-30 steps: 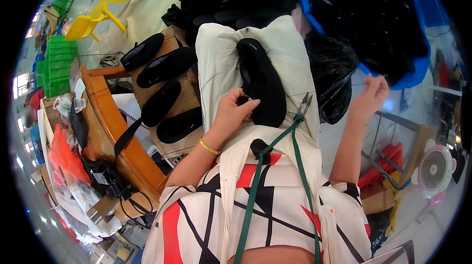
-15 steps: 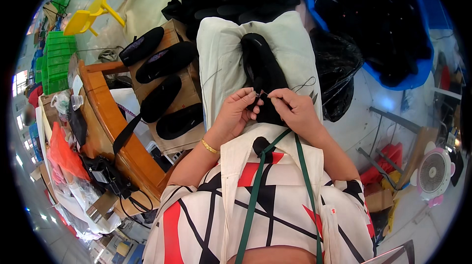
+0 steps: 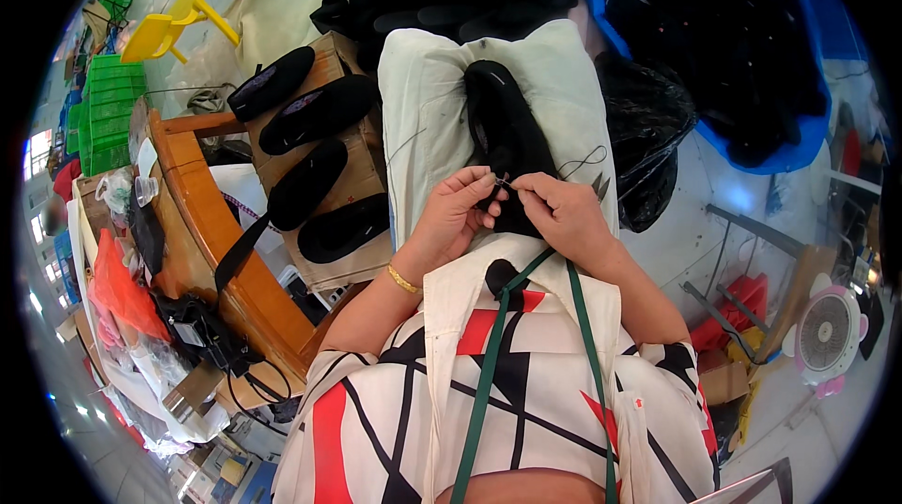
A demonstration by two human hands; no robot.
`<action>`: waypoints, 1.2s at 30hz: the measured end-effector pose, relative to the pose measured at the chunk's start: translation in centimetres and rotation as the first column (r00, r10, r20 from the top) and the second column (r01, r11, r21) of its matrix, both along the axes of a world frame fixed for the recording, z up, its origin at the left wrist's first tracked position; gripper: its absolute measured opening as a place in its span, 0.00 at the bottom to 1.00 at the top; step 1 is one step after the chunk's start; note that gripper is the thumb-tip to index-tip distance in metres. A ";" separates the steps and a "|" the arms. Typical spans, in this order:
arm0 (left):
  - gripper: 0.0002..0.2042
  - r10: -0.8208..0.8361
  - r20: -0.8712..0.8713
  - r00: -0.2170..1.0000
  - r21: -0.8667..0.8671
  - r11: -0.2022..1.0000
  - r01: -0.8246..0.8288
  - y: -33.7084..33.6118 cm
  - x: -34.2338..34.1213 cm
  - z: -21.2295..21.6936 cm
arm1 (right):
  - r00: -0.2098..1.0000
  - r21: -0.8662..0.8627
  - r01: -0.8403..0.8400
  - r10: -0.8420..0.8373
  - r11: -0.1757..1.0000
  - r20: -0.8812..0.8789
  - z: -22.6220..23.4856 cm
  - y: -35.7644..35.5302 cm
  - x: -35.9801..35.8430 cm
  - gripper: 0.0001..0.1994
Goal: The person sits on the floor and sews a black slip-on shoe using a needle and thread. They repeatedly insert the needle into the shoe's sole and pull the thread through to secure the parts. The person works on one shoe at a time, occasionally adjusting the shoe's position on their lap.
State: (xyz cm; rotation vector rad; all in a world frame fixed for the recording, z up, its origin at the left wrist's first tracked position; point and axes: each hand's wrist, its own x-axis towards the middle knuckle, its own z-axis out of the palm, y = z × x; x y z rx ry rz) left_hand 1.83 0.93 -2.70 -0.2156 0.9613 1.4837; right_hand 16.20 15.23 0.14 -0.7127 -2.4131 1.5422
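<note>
A black fabric shoe (image 3: 507, 114) lies on a pale cushion (image 3: 413, 91) in front of me, its toe pointing away. Over its near end my hands meet, fingertips almost touching. My left hand (image 3: 454, 213), a gold bracelet at its wrist, pinches what looks like a thin needle (image 3: 503, 182). Closed in a pinch too, my right hand (image 3: 562, 213) appears to hold a fine dark thread at that needle; the thread is too thin to follow between the fingers. A loop of dark thread (image 3: 587, 161) lies on the cushion beside my right hand. Dark pointed blades (image 3: 599, 186) show just behind that hand.
Several black shoes (image 3: 318, 114) rest on a cardboard box (image 3: 352, 161) at the left, by a wooden chair (image 3: 202, 189). Black shoes are heaped beyond the cushion. To the right are a black plastic bag (image 3: 644, 128), a blue-rimmed sack (image 3: 817, 119) and a fan (image 3: 827, 333).
The fingertips have shifted slightly against each other, and the thin bright piece between them shows more plainly. Both hands stay over the shoe; the view has moved a little.
</note>
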 end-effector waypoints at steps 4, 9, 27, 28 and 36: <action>0.08 0.004 0.003 1.000 0.002 1.000 -0.004 0.0 0.1 0.0 | 1.000 0.004 -0.012 0.012 1.000 -0.007 -0.1 0.0 0.0 0.06; 0.08 0.004 0.006 1.000 0.000 1.000 -0.004 0.0 0.1 -0.1 | 1.000 0.012 -0.014 0.014 1.000 -0.014 -0.2 0.1 0.0 0.06; 0.09 -0.016 -0.188 0.982 -0.022 1.000 0.012 0.1 0.9 0.5 | 0.971 -0.397 0.058 0.041 0.916 0.234 0.1 0.3 0.6 0.07; 0.09 -0.021 -0.203 0.979 -0.021 1.000 0.017 0.2 0.9 0.5 | 0.969 -0.441 0.076 0.039 0.894 0.245 -0.2 0.2 0.6 0.07; 0.09 -0.130 -0.309 0.942 -0.079 0.991 0.110 0.4 0.6 1.4 | 0.984 -0.577 0.122 -0.020 0.808 0.180 -2.3 -0.3 1.0 0.05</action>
